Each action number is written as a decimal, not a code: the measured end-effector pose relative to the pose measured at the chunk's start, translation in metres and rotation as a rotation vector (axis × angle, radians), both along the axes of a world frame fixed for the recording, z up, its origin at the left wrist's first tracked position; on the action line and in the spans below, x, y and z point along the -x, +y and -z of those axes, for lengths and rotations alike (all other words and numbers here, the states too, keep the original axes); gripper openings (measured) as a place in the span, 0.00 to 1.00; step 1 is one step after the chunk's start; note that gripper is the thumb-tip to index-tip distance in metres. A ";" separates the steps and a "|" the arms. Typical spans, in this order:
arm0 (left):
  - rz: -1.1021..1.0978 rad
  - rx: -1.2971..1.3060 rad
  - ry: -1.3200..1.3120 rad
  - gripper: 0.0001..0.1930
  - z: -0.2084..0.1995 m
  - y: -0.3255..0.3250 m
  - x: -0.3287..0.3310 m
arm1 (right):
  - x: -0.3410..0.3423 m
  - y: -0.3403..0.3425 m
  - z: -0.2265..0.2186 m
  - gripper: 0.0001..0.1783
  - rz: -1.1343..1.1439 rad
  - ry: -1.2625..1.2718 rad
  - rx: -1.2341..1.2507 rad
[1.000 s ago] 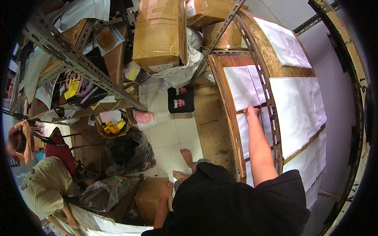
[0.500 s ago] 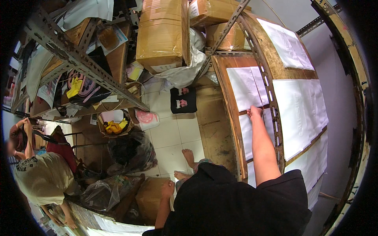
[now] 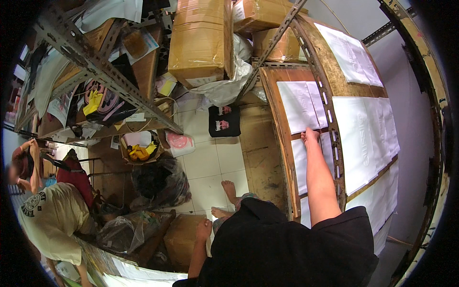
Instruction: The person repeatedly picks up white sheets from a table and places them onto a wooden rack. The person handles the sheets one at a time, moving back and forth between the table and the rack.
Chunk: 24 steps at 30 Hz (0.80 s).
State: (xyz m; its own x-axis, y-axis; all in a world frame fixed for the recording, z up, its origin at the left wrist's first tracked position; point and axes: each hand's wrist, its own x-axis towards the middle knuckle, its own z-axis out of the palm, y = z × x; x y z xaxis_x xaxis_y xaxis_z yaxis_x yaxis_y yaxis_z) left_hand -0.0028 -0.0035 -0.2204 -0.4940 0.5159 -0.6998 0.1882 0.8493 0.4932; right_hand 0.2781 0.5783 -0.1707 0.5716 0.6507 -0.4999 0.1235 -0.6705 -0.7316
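My right arm reaches out to the lower shelf on the right. Its hand, my right hand (image 3: 310,136), is closed at the near edge of a white sheet (image 3: 297,106), beside the gap before another white sheet (image 3: 300,165). Its fingertips are partly hidden, so what it grips, if anything, does not show. Low by my body, my left hand (image 3: 203,229) is closed next to a cardboard box (image 3: 181,239). A sliver of something white shows beneath it, too little to name.
A slotted metal post (image 3: 334,138) stands right of my forearm, with more white sheets (image 3: 358,138) on the upper shelf. Taped cartons (image 3: 197,43) are stacked ahead. A black printed cloth (image 3: 224,122) lies on the tiles. Left are a filled plastic bag (image 3: 160,184) and a person (image 3: 55,220).
My right hand stays at the sheet's edge, nearly unmoved, and my left hand keeps its place. The view has shifted slightly. At the left, the person's arms have moved toward the lower edge.
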 end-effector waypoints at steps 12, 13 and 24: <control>-0.065 -0.373 0.060 0.17 -0.038 0.018 0.001 | 0.089 -0.129 -0.005 0.11 -0.466 0.008 -0.532; -0.054 -0.404 0.078 0.17 -0.052 0.023 0.004 | 0.100 -0.148 -0.005 0.11 -0.550 0.010 -0.600; -0.288 -0.666 0.297 0.15 -0.230 -0.091 -0.008 | 0.121 -0.388 0.048 0.13 -1.443 0.138 0.055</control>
State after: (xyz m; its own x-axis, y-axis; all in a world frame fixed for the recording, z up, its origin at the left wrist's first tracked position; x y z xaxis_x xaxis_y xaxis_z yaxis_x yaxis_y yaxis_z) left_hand 0.0051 -0.0942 0.0097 -0.7904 0.6034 -0.1059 0.2089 0.4280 0.8793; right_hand 0.1567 0.1902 -0.2187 -0.6064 0.5854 -0.5381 0.6342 -0.0522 -0.7714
